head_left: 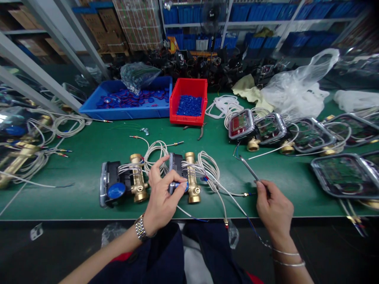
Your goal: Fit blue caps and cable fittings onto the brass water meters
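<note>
Across a green counter (85, 157), a blue tray (127, 115), clear-lidded meters (242, 124) and a red bin (188, 119) ring the work I follow from my remote post. Near the front edge lies the worked meter (177, 159), between a neighbouring meter (117, 171) and a coil of pale cable (211, 169). My left hand (162, 193) arches over its housing, thumb and a finger pinching a part-hidden blue cap (177, 185); my right hand (274, 205) grips a slim metal tool (250, 169), tip raised and apart from the meter.

I judge the cap to be the step in hand: I would brace the housing, press evenly and check that the cap sits flat, keeping the tool well aside meanwhile.

The counter's front edge runs close below, and a red-tipped cable end (226, 223) pokes past it, where it could snag and drag the meter. Open room lies behind the worked meter, toward the bin, and right of the coil; leftward, the neighbour leaves me little.
</note>
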Action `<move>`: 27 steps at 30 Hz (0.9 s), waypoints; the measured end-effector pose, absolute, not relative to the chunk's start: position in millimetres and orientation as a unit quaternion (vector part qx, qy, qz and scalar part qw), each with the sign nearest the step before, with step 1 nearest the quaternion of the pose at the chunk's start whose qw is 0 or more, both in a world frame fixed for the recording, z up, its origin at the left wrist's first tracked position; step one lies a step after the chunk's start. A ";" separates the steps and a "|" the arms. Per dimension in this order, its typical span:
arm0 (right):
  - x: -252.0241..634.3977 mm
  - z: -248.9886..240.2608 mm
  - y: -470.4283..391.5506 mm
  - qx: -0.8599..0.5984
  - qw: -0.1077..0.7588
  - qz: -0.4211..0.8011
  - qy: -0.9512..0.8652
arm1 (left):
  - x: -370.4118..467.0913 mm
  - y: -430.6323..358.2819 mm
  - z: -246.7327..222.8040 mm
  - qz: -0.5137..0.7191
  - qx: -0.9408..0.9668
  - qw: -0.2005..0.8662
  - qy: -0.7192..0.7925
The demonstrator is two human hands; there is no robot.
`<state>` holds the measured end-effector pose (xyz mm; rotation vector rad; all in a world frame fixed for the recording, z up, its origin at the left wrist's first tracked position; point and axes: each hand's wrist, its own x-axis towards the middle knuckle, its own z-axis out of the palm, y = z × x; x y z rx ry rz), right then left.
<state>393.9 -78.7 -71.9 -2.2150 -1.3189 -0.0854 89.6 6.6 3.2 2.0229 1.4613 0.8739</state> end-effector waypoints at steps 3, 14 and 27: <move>384.0 -53.9 -84.5 -0.766 0.401 0.110 -0.490 | 94.5 4.1 0.5 0.342 0.718 0.290 0.532; 276.1 -11.6 -69.3 -0.571 0.428 0.293 -0.636 | 89.3 3.3 4.1 0.300 0.757 0.264 0.516; 269.5 -22.5 -71.4 -0.579 0.397 0.202 -0.683 | 91.0 3.8 3.3 0.305 0.751 0.264 0.522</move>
